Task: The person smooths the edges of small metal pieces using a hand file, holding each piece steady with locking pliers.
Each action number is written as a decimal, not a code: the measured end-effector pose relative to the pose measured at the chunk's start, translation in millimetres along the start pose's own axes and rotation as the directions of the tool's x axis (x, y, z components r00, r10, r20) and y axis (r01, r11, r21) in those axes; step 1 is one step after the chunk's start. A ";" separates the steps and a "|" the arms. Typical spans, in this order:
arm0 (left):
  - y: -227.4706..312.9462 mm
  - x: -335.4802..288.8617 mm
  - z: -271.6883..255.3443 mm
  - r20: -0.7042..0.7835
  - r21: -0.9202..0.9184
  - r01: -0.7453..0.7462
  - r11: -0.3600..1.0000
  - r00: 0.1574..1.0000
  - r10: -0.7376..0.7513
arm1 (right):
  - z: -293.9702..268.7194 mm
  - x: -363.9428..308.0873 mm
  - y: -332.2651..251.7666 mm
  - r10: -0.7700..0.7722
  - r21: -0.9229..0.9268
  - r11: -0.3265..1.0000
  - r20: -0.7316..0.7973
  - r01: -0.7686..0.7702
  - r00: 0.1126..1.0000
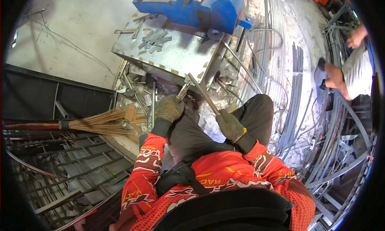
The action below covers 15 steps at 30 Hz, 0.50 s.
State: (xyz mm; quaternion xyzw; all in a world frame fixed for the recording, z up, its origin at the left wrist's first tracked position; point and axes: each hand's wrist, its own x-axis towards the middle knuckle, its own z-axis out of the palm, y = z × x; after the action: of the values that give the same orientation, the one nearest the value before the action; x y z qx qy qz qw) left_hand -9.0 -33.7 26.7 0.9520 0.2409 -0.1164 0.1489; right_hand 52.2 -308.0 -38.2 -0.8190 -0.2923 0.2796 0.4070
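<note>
My gloved left hand is closed around the handle of a metal tool that looks like pliers. Its jaws point up toward the front edge of a metal-topped workbench. In my gloved right hand is a brownish metal rod, gripped near its lower end and slanting up to the left. The rod's upper end lies close to the jaws; whether they touch I cannot tell. On the bench, several short grey metal strips lie in a loose pile below a large blue bench vise.
A straw broom lies to my left beside a dark metal frame. Scrap and rods litter the floor under the bench. Long steel bars run along the right. At the far right another person's hand and leg show.
</note>
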 end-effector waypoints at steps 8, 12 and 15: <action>-4.3 -1.7 3.3 0.005 -0.036 -0.012 0.999 1.000 0.012 | -4.1 107.6 -30.8 -0.006 -0.032 0.999 -0.155 0.001 0.988; -40.2 -0.2 31.1 -0.069 -0.100 -0.099 0.990 0.993 0.092 | -13.7 106.5 -26.3 -0.126 -0.017 0.992 -0.102 0.125 0.987; -43.7 2.6 13.8 0.042 -0.333 -0.086 0.939 0.993 0.106 | -25.3 51.5 -23.9 0.076 0.265 0.963 -0.073 -0.054 0.994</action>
State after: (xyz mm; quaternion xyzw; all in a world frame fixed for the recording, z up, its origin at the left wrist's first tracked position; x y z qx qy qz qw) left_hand -30.3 -0.6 3.2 0.9202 0.2057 -0.0953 0.3191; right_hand 98.4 -272.5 -16.8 -0.7777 -0.2087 0.2952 0.5143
